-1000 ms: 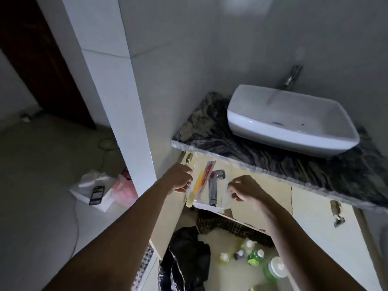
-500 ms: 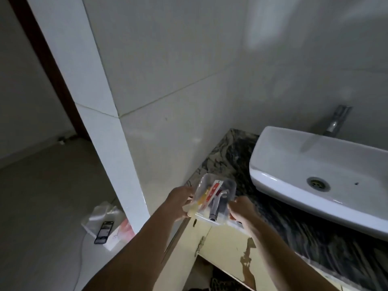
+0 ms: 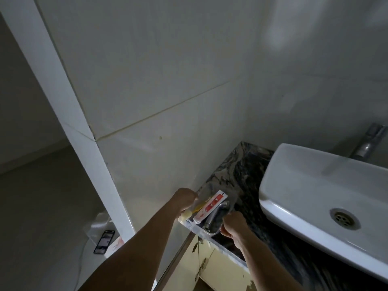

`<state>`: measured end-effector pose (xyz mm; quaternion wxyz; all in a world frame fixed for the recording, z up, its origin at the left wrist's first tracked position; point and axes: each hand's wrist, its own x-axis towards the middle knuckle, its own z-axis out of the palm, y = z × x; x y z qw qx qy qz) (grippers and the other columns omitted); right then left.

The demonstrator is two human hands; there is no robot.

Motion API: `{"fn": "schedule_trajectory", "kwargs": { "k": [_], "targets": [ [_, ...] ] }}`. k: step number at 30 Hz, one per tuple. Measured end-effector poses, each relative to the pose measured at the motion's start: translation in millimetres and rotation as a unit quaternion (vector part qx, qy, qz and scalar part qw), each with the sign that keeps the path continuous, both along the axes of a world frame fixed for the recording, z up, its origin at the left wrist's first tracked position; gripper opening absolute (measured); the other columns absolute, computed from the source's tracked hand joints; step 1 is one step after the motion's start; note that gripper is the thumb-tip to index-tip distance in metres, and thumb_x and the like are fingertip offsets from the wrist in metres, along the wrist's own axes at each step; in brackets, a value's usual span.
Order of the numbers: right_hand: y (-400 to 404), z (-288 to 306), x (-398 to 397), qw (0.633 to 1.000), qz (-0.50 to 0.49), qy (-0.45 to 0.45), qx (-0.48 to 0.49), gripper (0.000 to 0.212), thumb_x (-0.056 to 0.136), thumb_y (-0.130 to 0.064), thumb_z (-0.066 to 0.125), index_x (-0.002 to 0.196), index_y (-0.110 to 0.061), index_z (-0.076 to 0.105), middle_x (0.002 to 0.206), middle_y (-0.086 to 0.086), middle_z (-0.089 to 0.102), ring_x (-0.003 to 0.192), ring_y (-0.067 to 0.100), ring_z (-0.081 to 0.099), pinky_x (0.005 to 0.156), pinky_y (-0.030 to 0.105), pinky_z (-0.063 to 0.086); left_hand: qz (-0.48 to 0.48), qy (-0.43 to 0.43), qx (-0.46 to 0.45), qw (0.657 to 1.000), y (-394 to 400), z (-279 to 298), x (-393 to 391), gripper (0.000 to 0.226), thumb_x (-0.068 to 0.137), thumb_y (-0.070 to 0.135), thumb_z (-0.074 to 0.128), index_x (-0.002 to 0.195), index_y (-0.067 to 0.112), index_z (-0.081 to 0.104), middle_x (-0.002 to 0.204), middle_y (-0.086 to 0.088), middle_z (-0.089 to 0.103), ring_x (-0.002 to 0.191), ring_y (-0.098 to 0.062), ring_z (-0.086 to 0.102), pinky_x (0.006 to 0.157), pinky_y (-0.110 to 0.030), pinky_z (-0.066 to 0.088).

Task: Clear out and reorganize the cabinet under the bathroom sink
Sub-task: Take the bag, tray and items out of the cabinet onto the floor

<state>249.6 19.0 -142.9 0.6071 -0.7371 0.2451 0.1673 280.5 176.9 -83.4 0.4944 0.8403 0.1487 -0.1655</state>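
A clear plastic tray (image 3: 230, 198) rests on the left corner of the dark marbled counter (image 3: 247, 169). In it lie a chrome sprayer head (image 3: 216, 215), a red-and-white packet (image 3: 212, 204) and a yellow item (image 3: 197, 207). My left hand (image 3: 184, 199) grips the tray's left side. My right hand (image 3: 234, 227) grips its near right edge. Below the counter the cream cabinet front (image 3: 220, 269) shows, its inside hidden.
A white vessel sink (image 3: 315, 196) with a chrome tap (image 3: 369, 143) sits right of the tray. A tiled wall and white corner pillar (image 3: 88, 143) stand to the left. On the floor lie a phone (image 3: 104, 241) and white packaging.
Both hands lifted the tray from in front of the open cabinet up onto the counter's left corner. My view rose from the cabinet to the wall and sink.
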Motion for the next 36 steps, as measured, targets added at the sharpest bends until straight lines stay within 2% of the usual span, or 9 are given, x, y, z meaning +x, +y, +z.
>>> {"fn": "schedule_trajectory", "kwargs": {
  "k": [1,3,9,18,23,26,29,32,36],
  "targets": [
    [1,-1,2,1.0,-0.005,0.0,0.001,0.023,0.096,-0.002,0.038,0.077,-0.008,0.051,0.055,0.004,0.045,0.042,0.01,0.034,0.043,0.019,0.026,0.004,-0.006,0.009,1.0,0,0,0,0.029,0.094,0.006,0.051,0.118,-0.003,0.063,0.122,-0.023,0.059,0.113,-0.035,0.058,0.074,-0.033,0.051],
    [2,-1,2,1.0,-0.013,0.002,0.017,0.024,0.096,0.0,0.038,0.078,-0.007,0.052,0.057,0.005,0.046,0.046,0.01,0.035,0.047,0.021,0.028,0.001,-0.017,0.025,1.0,-2,-1,1,0.028,0.095,0.007,0.05,0.119,-0.001,0.063,0.13,-0.017,0.057,0.121,-0.031,0.053,0.09,-0.032,0.046],
    [3,4,-1,0.998,-0.008,0.007,0.054,0.021,0.096,0.001,0.039,0.08,-0.005,0.052,0.061,0.006,0.048,0.052,0.011,0.037,0.052,0.021,0.031,-0.004,-0.012,0.044,0.999,-2,1,-7,0.035,0.096,0.018,0.051,0.124,-0.001,0.06,0.133,-0.014,0.056,0.121,-0.029,0.053,0.094,-0.031,0.043],
    [-10,11,-39,0.991,0.025,-0.082,-0.101,0.008,0.089,-0.019,0.056,0.091,-0.012,0.054,0.063,-0.003,0.047,0.054,0.009,0.039,0.051,0.021,0.03,-0.058,-0.076,0.108,0.989,12,18,-59,0.045,0.096,0.032,0.05,0.135,0.01,0.048,0.138,-0.009,0.051,0.122,-0.022,0.051,0.087,-0.022,0.036],
    [-18,26,-128,0.994,-0.007,-0.084,-0.065,0.007,0.086,-0.013,0.062,0.092,-0.013,0.058,0.082,0.008,0.06,0.072,0.017,0.054,0.062,0.027,0.041,-0.137,-0.14,0.124,0.973,11,24,-123,0.033,0.095,0.023,0.052,0.124,0.005,0.056,0.13,-0.009,0.059,0.116,-0.023,0.057,0.086,-0.017,0.04],
    [-20,36,-200,0.995,-0.01,-0.071,-0.073,0.014,0.09,-0.014,0.061,0.102,-0.008,0.06,0.091,0.008,0.062,0.079,0.018,0.061,0.061,0.022,0.044,-0.185,-0.132,0.127,0.965,-3,15,-170,0.032,0.095,0.024,0.054,0.121,0.007,0.06,0.126,-0.009,0.062,0.116,-0.024,0.058,0.09,-0.02,0.042],
    [-28,37,-267,0.995,-0.035,-0.052,-0.073,0.016,0.09,-0.011,0.061,0.103,-0.001,0.063,0.09,0.011,0.062,0.07,0.016,0.06,0.052,0.018,0.042,-0.272,-0.085,0.145,0.947,-23,-13,-220,0.036,0.094,0.033,0.055,0.122,0.012,0.059,0.131,-0.006,0.059,0.123,-0.02,0.052,0.105,-0.028,0.035],
    [-41,24,-330,0.997,-0.029,-0.013,-0.072,0.002,0.088,-0.007,0.062,0.088,-0.005,0.062,0.076,0.006,0.061,0.054,0.007,0.059,0.047,0.015,0.041,-0.326,-0.034,0.14,0.934,-42,-43,-270,0.041,0.093,0.034,0.055,0.128,0.013,0.055,0.137,-0.005,0.053,0.126,-0.022,0.049,0.104,-0.031,0.039],
    [-70,-13,-409,0.993,-0.035,0.063,-0.091,0.004,0.087,-0.012,0.064,0.086,-0.009,0.062,0.075,0.005,0.059,0.057,0.011,0.055,0.049,0.019,0.039,-0.407,-0.001,0.148,0.901,-71,-82,-341,0.04,0.096,0.031,0.049,0.13,0.011,0.053,0.136,-0.005,0.052,0.123,-0.024,0.049,0.098,-0.029,0.038]
  ]
}}
